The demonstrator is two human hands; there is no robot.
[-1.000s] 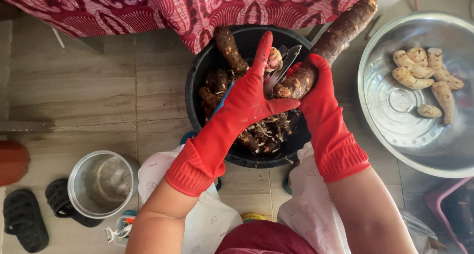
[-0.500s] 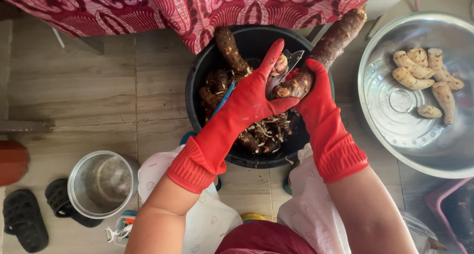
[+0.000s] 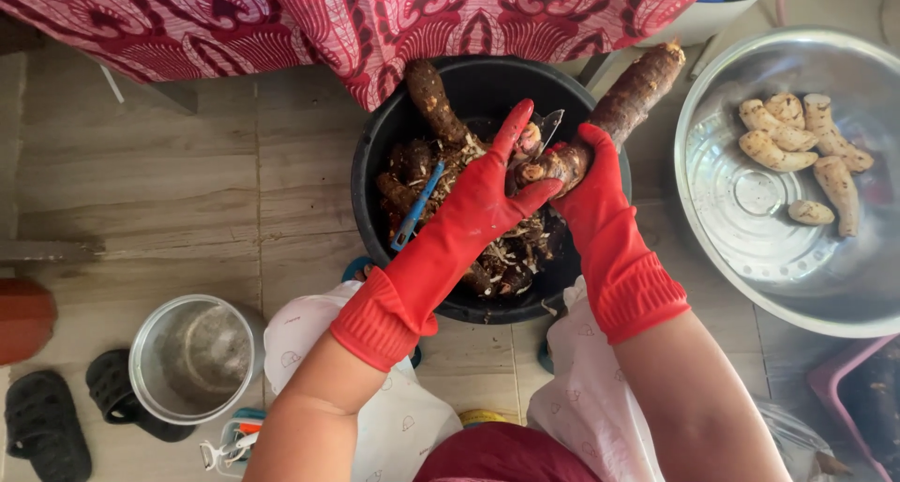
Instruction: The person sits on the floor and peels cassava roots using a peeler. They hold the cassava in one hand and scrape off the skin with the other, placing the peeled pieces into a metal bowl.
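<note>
Two red rubber gloves cover the person's hands, which meet over a black bucket (image 3: 375,177) on the tiled floor. At about 6 o'clock sit the person's knees under a pale printed cloth (image 3: 581,407). Toward 8 o'clock stand a small steel pot (image 3: 195,355) and black sandals (image 3: 42,426).

The left hand (image 3: 487,196) has its fingers closed around a knife (image 3: 548,124), the blade poking up at 12 o'clock from the fist. The right hand (image 3: 586,177) is clamped on a long brown cassava root (image 3: 637,93), whose unpeeled end slants out past the bucket rim toward 1 o'clock; the blade touches the root's near end.

Inside the bucket lie more unpeeled roots, peelings and a blue-handled peeler (image 3: 414,208). At 3 o'clock a wide steel basin (image 3: 741,248) holds several peeled pale roots (image 3: 797,144). Across 12 o'clock hangs a red patterned cloth (image 3: 375,22).
</note>
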